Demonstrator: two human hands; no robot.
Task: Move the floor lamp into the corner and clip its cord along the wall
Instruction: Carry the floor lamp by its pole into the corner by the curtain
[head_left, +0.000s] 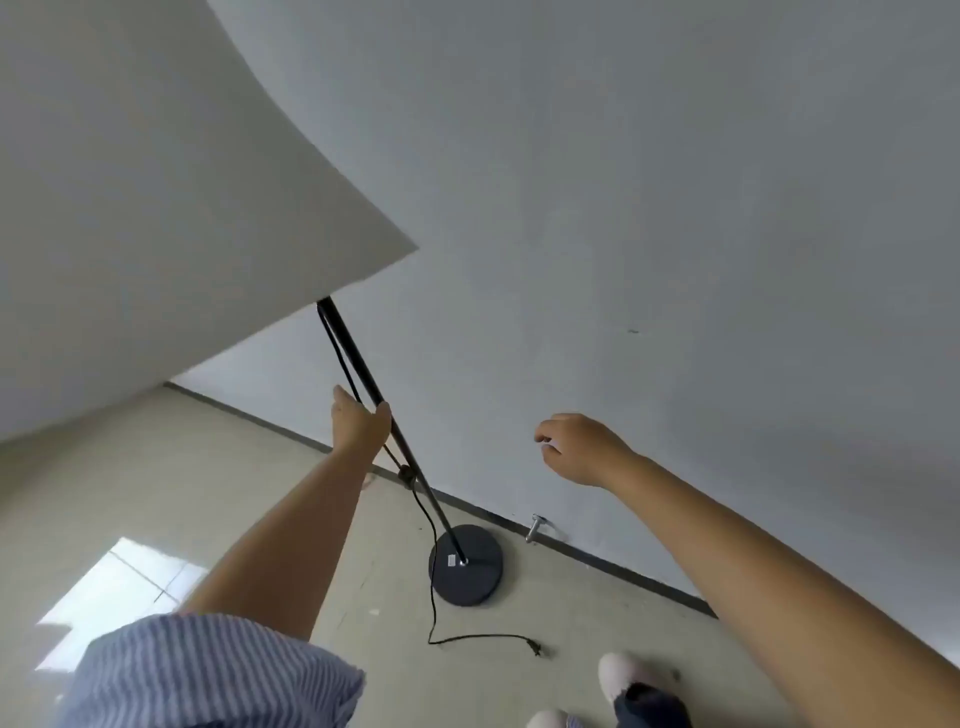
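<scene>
The floor lamp has a large white shade filling the upper left, a thin black pole and a round black base on the floor close to the wall. My left hand grips the pole about halfway up. The black cord hangs down along the pole, passes an inline switch, and trails over the floor to its plug, which lies loose. My right hand hovers free to the right of the pole, fingers curled loosely, holding nothing.
A pale grey wall meets the tiled floor at a dark baseboard. A small metal door stop juts from the wall base just right of the lamp base. My shoes stand at the bottom edge.
</scene>
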